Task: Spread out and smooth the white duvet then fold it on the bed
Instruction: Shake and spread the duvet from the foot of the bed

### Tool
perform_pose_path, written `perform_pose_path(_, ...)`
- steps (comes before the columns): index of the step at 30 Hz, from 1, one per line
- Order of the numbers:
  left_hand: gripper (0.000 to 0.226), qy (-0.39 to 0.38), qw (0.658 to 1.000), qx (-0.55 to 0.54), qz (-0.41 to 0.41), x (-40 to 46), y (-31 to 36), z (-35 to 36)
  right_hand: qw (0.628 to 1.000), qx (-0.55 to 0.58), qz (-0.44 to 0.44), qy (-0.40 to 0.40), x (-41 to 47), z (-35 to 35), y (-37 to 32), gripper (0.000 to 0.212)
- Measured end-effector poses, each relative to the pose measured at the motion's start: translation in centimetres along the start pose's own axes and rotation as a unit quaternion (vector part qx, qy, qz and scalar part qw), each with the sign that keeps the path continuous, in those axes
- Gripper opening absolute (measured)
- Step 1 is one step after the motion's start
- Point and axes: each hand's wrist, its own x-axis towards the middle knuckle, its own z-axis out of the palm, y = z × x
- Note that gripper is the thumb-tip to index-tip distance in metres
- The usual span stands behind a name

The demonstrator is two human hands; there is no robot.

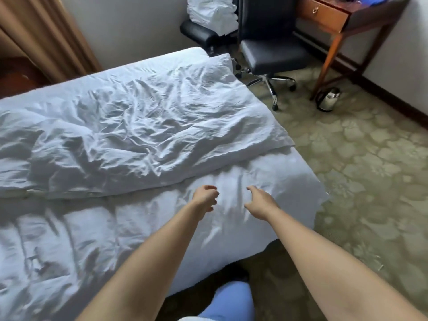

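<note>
Nearest, at lower centre, the left hand (205, 197) has loosely curled fingers and the right hand (259, 200) has relaxed, slightly spread fingers; both hold nothing above the white duvet (129, 126). Its wrinkled folded layer fills the middle left of the bed (192, 51). Beyond, upper right: office chair (273, 54), desk (335, 17), kettle (328, 99) on carpet (370, 170).

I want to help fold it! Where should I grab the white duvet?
Probably grab the white duvet at its near right corner, coming from the foot side where the hands reach. That corner lies flat and loose on the bed, with its edge showing, so fingers can slip under it and pinch it. The middle is only wrinkled bulk.
</note>
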Motion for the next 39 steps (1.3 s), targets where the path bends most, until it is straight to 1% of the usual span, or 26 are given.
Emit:
perform_pose_path(3, 0.028, -0.009, 1.000, -0.005, -0.017, 4.2, 2.8, 4.7, 1.000, -0.002, -0.003, -0.018, 4.2, -3.0, 3.4, 0.058)
perform_pose_path(6, 0.021, -0.016, 0.999, -0.023, -0.037, 9.1, 5.5, 9.5, 0.999, -0.021, -0.006, -0.040, 9.0, -6.3, 6.5, 0.059)
perform_pose_path(9, 0.025, -0.022, 0.995, -0.061, -0.075, 13.5, 8.6, 13.5, 0.997, -0.043, -0.001, -0.067, 14.2, -10.1, 8.9, 0.060)
perform_pose_path(11, 0.022, -0.019, 0.992, -0.082, -0.094, 15.2, 10.7, 15.4, 0.995, -0.050, -0.003, -0.087, 17.1, -12.5, 10.1, 0.060)
perform_pose_path(14, 0.012, 0.015, 0.984, -0.129, -0.119, 18.3, 14.3, 17.4, 0.992, -0.064, -0.028, -0.102, 21.8, -15.9, 10.9, 0.059)
perform_pose_path(16, 0.005, 0.040, 0.973, -0.173, -0.148, 20.9, 16.3, 18.7, 0.988, -0.076, -0.045, -0.123, 24.9, -17.9, 11.4, 0.059)
perform_pose_path(17, 0.008, 0.051, 0.964, -0.199, -0.166, 22.1, 17.1, 19.6, 0.986, -0.083, -0.056, -0.133, 26.6, -18.8, 11.7, 0.058)
perform_pose_path(19, 0.032, 0.078, 0.939, -0.270, -0.199, 25.2, 18.6, 21.5, 0.981, -0.099, -0.082, -0.146, 30.8, -20.4, 12.2, 0.058)
perform_pose_path(20, 0.043, 0.100, 0.918, -0.319, -0.214, 26.7, 19.4, 22.6, 0.978, -0.103, -0.094, -0.156, 33.1, -21.2, 12.4, 0.058)
perform_pose_path(21, 0.049, 0.121, 0.886, -0.382, -0.233, 27.9, 20.3, 23.6, 0.974, -0.103, -0.106, -0.170, 35.2, -22.0, 12.6, 0.057)
perform_pose_path(23, 0.047, 0.170, 0.815, -0.502, -0.235, 31.0, 21.9, 25.4, 0.968, -0.090, -0.122, -0.202, 39.4, -23.3, 12.8, 0.054)
perform_pose_path(25, 0.042, 0.225, 0.761, -0.570, -0.211, 33.7, 23.2, 26.8, 0.959, -0.070, -0.137, -0.240, 43.2, -24.9, 13.0, 0.053)
perform_pose_path(26, 0.048, 0.261, 0.746, -0.575, -0.213, 35.2, 23.2, 27.5, 0.953, -0.058, -0.139, -0.261, 44.7, -25.8, 13.0, 0.053)
perform_pose_path(28, 0.063, 0.303, 0.709, -0.580, -0.264, 38.0, 22.2, 28.8, 0.941, -0.040, -0.139, -0.307, 46.7, -28.0, 13.0, 0.051)
perform_pose_path(29, 0.070, 0.317, 0.697, -0.574, -0.289, 39.6, 20.6, 29.3, 0.936, -0.021, -0.131, -0.327, 47.7, -28.9, 13.0, 0.050)
perform_pose_path(30, 0.074, 0.340, 0.681, -0.578, -0.295, 41.0, 19.2, 29.8, 0.930, 0.002, -0.119, -0.349, 48.5, -29.9, 12.9, 0.049)
perform_pose_path(31, 0.078, 0.354, 0.677, -0.574, -0.295, 41.6, 18.9, 30.1, 0.924, 0.017, -0.116, -0.365, 49.4, -30.6, 12.7, 0.048)
perform_pose_path(32, 0.081, 0.376, 0.670, -0.564, -0.302, 41.2, 20.6, 30.4, 0.919, 0.025, -0.122, -0.375, 50.3, -31.2, 12.5, 0.050)
perform_pose_path(33, 0.077, 0.404, 0.669, -0.544, -0.306, 40.4, 23.0, 30.2, 0.915, 0.032, -0.123, -0.383, 51.2, -31.5, 12.2, 0.053)
perform_pose_path(34, 0.063, 0.437, 0.671, -0.526, -0.287, 39.0, 26.7, 29.8, 0.914, 0.043, -0.119, -0.386, 51.9, -32.0, 11.7, 0.055)
perform_pose_path(35, 0.044, 0.449, 0.676, -0.521, -0.264, 38.5, 28.6, 29.3, 0.915, 0.047, -0.109, -0.386, 52.7, -32.4, 11.3, 0.057)
perform_pose_path(36, 0.032, 0.449, 0.685, -0.521, -0.242, 38.1, 30.3, 28.9, 0.918, 0.054, -0.104, -0.380, 53.5, -32.6, 10.7, 0.060)
perform_pose_path(37, 0.030, 0.447, 0.684, -0.536, -0.214, 37.8, 31.8, 28.2, 0.918, 0.067, -0.088, -0.380, 54.1, -32.9, 9.8, 0.064)
perform_pose_path(38, 0.031, 0.440, 0.679, -0.557, -0.187, 37.7, 33.1, 27.3, 0.917, 0.089, -0.063, -0.383, 54.9, -33.0, 8.9, 0.070)
perform_pose_path(39, 0.026, 0.419, 0.668, -0.595, -0.157, 37.4, 34.2, 26.6, 0.912, 0.113, -0.026, -0.393, 55.6, -33.0, 7.9, 0.076)
